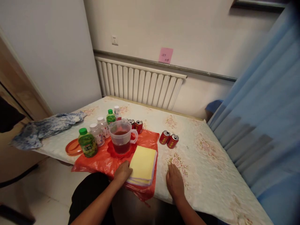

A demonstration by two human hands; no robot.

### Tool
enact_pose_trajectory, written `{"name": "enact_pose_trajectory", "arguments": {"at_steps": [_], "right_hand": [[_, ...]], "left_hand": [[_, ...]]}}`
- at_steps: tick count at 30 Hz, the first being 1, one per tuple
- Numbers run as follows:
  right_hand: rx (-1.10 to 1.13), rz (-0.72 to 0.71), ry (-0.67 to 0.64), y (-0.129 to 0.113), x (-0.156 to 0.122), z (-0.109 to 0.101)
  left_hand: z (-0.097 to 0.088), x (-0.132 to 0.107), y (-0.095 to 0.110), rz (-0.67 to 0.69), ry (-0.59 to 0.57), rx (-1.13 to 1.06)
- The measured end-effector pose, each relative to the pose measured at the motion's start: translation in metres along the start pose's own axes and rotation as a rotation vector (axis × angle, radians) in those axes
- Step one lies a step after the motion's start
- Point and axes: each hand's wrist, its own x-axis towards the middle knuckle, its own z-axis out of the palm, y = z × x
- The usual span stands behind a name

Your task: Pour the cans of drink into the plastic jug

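My left hand (123, 172) is closed at the left edge of a folded yellow cloth (142, 162) with a pale purple border; its fingertips are partly hidden. To the right, my right hand (175, 181) rests on the flowered tablecloth (199, 168), fingers forward and holding nothing. Behind the cloth stands a clear plastic measuring jug (120, 136) with dark red liquid, set on a red scalloped dish (110, 151). A red plastic bag (100, 164) lies flat beneath them. Two red drink cans (168, 139) stand beyond my right hand.
Left of the jug are a green-capped bottle (87, 143), white-capped bottles (97, 134) and an orange-red lid (73, 147). More cans (138, 126) stand behind it. A blue patterned cloth (49, 126) hangs over the left edge. A blue curtain (264, 103) borders the right side.
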Motion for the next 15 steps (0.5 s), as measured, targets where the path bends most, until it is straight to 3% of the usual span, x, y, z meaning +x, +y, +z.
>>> {"name": "enact_pose_trajectory", "arguments": {"at_steps": [15], "right_hand": [[-0.034, -0.011, 0.009, -0.0004, 0.0000, -0.0004]], "left_hand": [[0.0059, -0.0033, 0.0068, 0.040, 0.065, -0.076]]}}
